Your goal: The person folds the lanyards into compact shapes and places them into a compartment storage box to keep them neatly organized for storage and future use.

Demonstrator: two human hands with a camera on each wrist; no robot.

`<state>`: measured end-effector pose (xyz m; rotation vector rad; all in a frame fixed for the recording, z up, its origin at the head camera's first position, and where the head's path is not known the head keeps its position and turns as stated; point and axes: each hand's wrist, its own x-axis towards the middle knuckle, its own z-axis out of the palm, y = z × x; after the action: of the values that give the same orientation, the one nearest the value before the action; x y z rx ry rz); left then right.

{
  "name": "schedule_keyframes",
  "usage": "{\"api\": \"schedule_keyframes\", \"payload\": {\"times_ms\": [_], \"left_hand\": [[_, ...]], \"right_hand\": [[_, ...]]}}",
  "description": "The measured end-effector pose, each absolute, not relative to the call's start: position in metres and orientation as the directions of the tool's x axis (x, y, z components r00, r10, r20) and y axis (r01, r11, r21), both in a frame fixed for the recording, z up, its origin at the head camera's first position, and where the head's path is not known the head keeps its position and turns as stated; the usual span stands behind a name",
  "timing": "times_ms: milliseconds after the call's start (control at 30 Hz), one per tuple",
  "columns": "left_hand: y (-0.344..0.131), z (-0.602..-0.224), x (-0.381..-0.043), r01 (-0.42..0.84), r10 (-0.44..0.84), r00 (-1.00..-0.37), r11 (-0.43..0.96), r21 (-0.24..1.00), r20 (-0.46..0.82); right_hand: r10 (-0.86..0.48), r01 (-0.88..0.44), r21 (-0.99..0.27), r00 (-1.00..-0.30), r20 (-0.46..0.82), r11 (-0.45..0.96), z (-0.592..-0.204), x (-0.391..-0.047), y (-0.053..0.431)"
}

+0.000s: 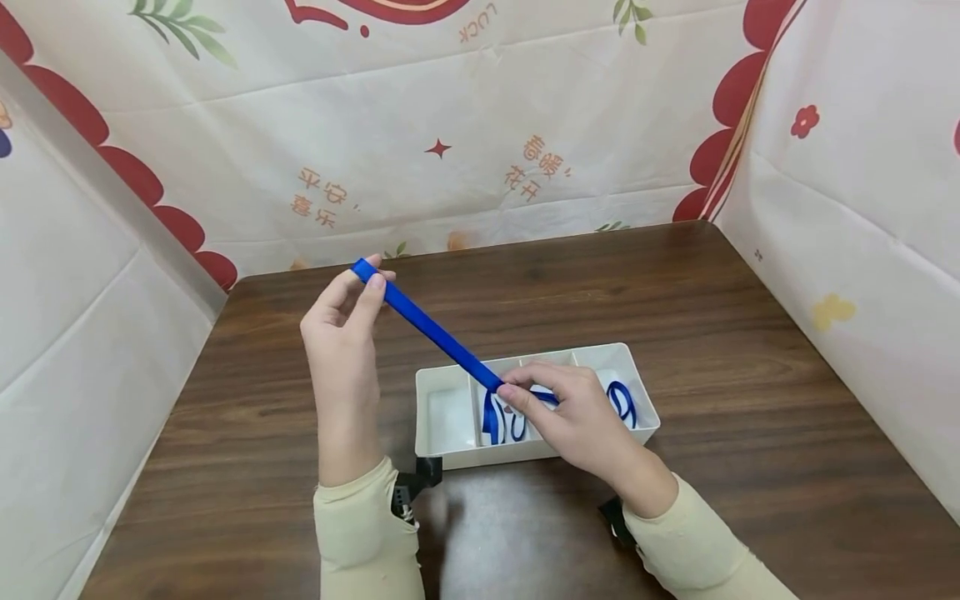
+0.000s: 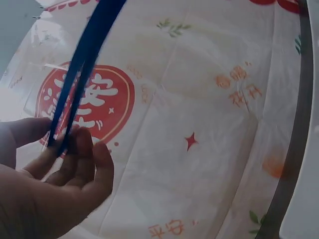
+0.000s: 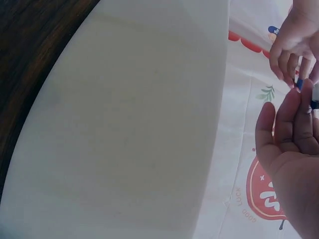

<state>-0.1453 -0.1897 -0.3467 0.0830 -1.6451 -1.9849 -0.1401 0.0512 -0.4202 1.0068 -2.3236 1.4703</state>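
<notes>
A flat blue lanyard (image 1: 435, 332) runs taut on a slant between both hands. My left hand (image 1: 341, 333), raised to the upper left, pinches its top end between thumb and fingers. In the left wrist view the lanyard (image 2: 82, 69) shows as two strips meeting at that hand (image 2: 65, 174). My right hand (image 1: 573, 408) pinches the lower part over a white divided tray (image 1: 487, 457). Beneath it, blue strap pieces (image 1: 489, 421) lie in the middle compartment, partly hidden by the hand. A blue loop (image 1: 632, 408) shows in the right compartment.
The tray stands on a dark wooden table (image 1: 255, 467), with its left compartment (image 1: 450, 412) bare. Printed cloth (image 1: 375, 125) hangs behind the table and along both sides. Dark wrist mounts (image 1: 427, 472) sit at the cuffs, the left one close to the tray's front corner.
</notes>
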Motion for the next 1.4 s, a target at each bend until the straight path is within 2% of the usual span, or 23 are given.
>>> {"api": "schedule_keyframes", "payload": {"times_ms": [100, 233, 433, 667, 800, 1000, 1400], "left_hand": [[-0.188, -0.344, -0.144, 0.336, -0.363, -0.899, -0.21, 0.918, 0.246], [-0.186, -0.339, -0.142, 0.321, -0.297, -0.924, -0.267, 0.909, 0.239], [-0.187, -0.341, -0.14, 0.231, -0.286, -0.944, -0.213, 0.949, 0.166], [-0.191, -0.348, -0.132, 0.163, -0.34, -0.932, -0.089, 0.983, 0.124], [-0.191, -0.351, -0.131, 0.165, -0.332, -0.936, -0.112, 0.98, 0.12], [-0.19, -0.352, -0.131, 0.202, -0.32, -0.937, -0.161, 0.966, 0.142], [-0.186, -0.346, -0.138, 0.291, -0.419, -0.885, -0.162, 0.943, 0.201]], "right_hand": [[-0.445, -0.669, -0.7, -0.721, 0.531, 0.249, -0.42, -0.141, 0.051], [-0.455, -0.669, -0.697, -0.72, 0.524, 0.256, -0.418, -0.141, 0.052], [-0.448, -0.617, -0.737, -0.761, 0.469, 0.277, -0.417, -0.14, 0.051], [-0.423, -0.541, -0.787, -0.813, 0.4, 0.297, -0.422, -0.134, 0.051], [-0.421, -0.536, -0.792, -0.815, 0.397, 0.291, -0.423, -0.131, 0.052], [-0.508, -0.527, -0.799, -0.792, 0.339, 0.288, -0.424, -0.13, 0.053], [-0.546, -0.446, -0.826, -0.811, 0.209, 0.346, -0.414, -0.134, 0.057]]}}
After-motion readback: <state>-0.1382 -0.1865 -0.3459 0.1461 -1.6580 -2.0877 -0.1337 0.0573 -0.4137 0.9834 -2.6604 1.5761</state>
